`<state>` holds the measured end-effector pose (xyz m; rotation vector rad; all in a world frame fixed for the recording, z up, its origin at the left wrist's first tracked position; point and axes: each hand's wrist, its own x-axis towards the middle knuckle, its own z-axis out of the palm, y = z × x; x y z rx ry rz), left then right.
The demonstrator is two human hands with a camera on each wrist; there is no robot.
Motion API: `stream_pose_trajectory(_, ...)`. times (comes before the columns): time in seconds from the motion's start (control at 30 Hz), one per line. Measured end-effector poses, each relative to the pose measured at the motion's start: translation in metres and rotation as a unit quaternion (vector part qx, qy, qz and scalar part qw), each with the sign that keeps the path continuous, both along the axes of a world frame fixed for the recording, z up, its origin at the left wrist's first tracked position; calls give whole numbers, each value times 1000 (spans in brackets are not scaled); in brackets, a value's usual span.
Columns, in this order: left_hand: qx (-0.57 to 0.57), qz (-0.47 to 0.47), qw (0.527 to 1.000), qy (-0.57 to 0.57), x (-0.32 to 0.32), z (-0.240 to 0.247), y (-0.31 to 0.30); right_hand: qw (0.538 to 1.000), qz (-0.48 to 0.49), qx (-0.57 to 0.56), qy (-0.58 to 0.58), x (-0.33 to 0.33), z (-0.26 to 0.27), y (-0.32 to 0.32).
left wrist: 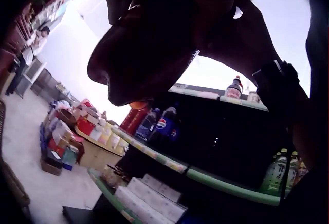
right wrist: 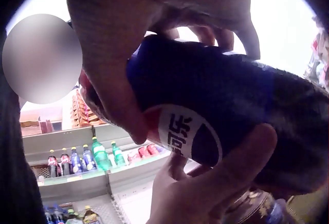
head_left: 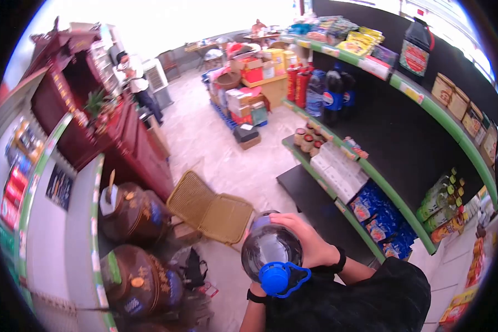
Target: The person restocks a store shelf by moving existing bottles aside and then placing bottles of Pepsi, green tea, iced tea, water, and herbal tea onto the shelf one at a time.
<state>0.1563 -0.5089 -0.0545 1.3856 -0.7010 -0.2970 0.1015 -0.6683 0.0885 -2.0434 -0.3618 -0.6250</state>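
Observation:
A large dark bottle (head_left: 271,249) with a blue cap and looped blue handle is held in front of the body, its cap towards the head camera. The right hand (head_left: 310,240) grips its right side; the left hand (head_left: 258,289) is mostly hidden beneath it. In the right wrist view the bottle's blue label (right wrist: 205,80) has a round red, white and blue logo. There the right hand (right wrist: 115,39) curls over the top, and the left hand (right wrist: 205,188) holds from below, thumb across the label. The bottle's base (left wrist: 139,59) looks dark in the left wrist view.
Right, a shelf (head_left: 415,97) bears cola bottles (head_left: 332,91), green bottles (head_left: 440,199) and blue packs (head_left: 379,218). Big brown jars (head_left: 141,279) stand left, near a wicker chair (head_left: 205,210). Further back are piled boxes (head_left: 249,105) and a person (head_left: 138,83).

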Motion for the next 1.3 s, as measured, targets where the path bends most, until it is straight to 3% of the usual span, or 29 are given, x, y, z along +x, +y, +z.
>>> stream_pose_trajectory(0.23,-24,-132,991,10,-3,-10,-187,985,-169,-25,-6,-47,-11,-163)
stream_pose_trajectory(0.47,-94,-202,974,38,11,6,-317,956,-295,-1,-1,-76,-15,-254)
stream_pose_trajectory(0.57,-148,-268,941,142,17,16,-359,939,-344,12,-3,-76,-17,-281)
stream_pose_trajectory(0.6,-165,-312,906,234,19,22,-372,934,-357,11,-4,-74,-17,-291)
stream_pose_trajectory(0.7,-183,-359,850,339,39,-10,-428,917,-400,5,-7,-65,-17,-318)
stream_pose_trajectory(0.77,-175,-369,858,310,51,-7,-459,904,-427,-2,-17,-53,-15,-338)
stream_pose_trajectory(0.87,-148,-378,911,70,84,11,-496,883,-469,6,-34,-28,-9,-364)
stream_pose_trajectory(0.93,-84,-389,910,119,104,9,-524,871,-488,27,-51,-8,-9,-384)
stream_pose_trajectory(1.03,-65,-366,927,-43,141,22,-553,857,-512,31,-47,18,-16,-419)
stream_pose_trajectory(1.13,-38,-329,921,-205,174,45,-572,855,-497,147,-34,45,-18,-439)
stream_pose_trajectory(1.3,-33,-269,932,-242,194,70,-592,844,-523,111,-32,75,-38,-466)
